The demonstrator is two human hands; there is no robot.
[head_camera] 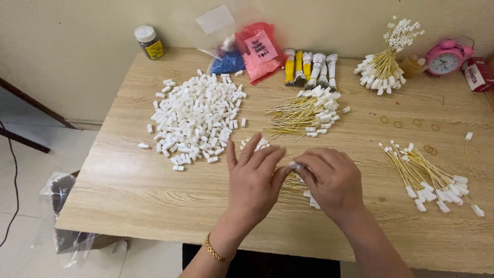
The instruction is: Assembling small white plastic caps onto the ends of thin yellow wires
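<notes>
My left hand (253, 177) and my right hand (332, 179) meet over the middle of a wooden table (128, 180). Between their fingertips is a small white plastic connector (295, 165), pinched by both hands. Under my hands lies a small bunch of yellow wires with white ends (294, 189), partly hidden. A big heap of loose white connectors (198, 118) lies to the left of my left hand. A pile of yellow wires with white connectors (307, 113) sits just beyond my hands. Another pile of finished wires (429, 177) lies to the right of my right hand.
At the back stand a dark jar (148, 42), bags of blue and pink beads (249, 51), bundled wire packs (310, 67), a tied wire bunch (387, 64), a pink alarm clock (445, 59) and a red box (477, 74). Rubber bands (411, 123) lie scattered at the right.
</notes>
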